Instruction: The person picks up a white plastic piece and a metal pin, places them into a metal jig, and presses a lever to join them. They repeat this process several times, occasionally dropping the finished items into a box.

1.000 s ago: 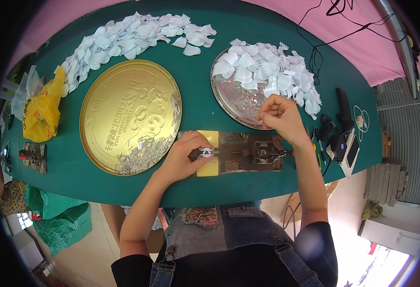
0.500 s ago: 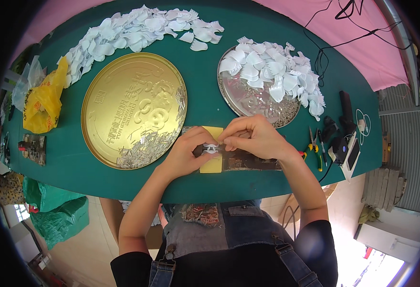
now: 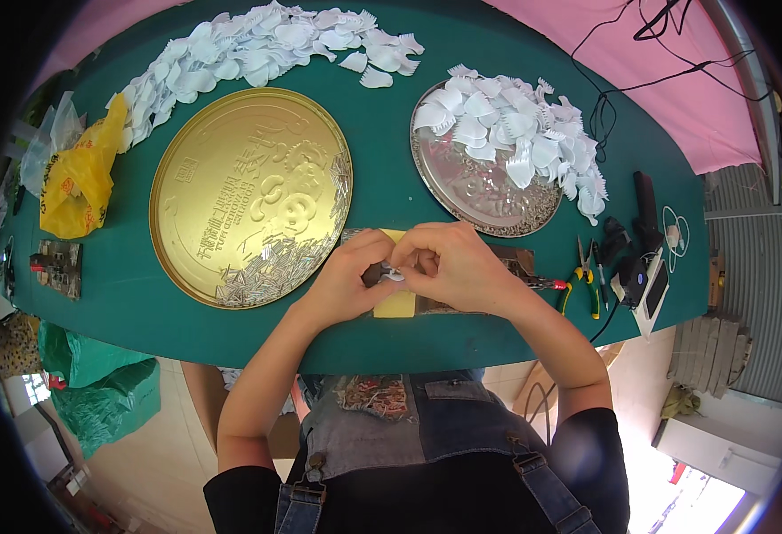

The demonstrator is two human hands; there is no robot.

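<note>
Over a dark metal fixture [image 3: 449, 303] at the table's near edge, my two hands meet. My left hand [image 3: 346, 280] is closed on a small white plastic piece [image 3: 394, 274], held above a yellow pad [image 3: 395, 305]. From the right, my right hand [image 3: 462, 267] pinches in against the same piece; its fingertips partly cover it, and any tiny part between them is hidden. Behind my left hand lies a round gold tray lid [image 3: 222, 169] with short metal pins [image 3: 271, 271] along its near and right rim. Beyond my right hand is a round silver tray [image 3: 462, 182].
White toothed plastic pieces [image 3: 529, 133] heap over the silver tray; more white pieces [image 3: 231, 53] pile along the far left. Pliers [image 3: 585, 271], a pen [image 3: 600, 267] and a black device [image 3: 629, 278] lie right. A yellow bag [image 3: 80, 187] and another metal fixture [image 3: 56, 267] sit left.
My right hand has shifted left and closer to my left hand, its fingers now covering more of the white piece. The view has moved slightly.
</note>
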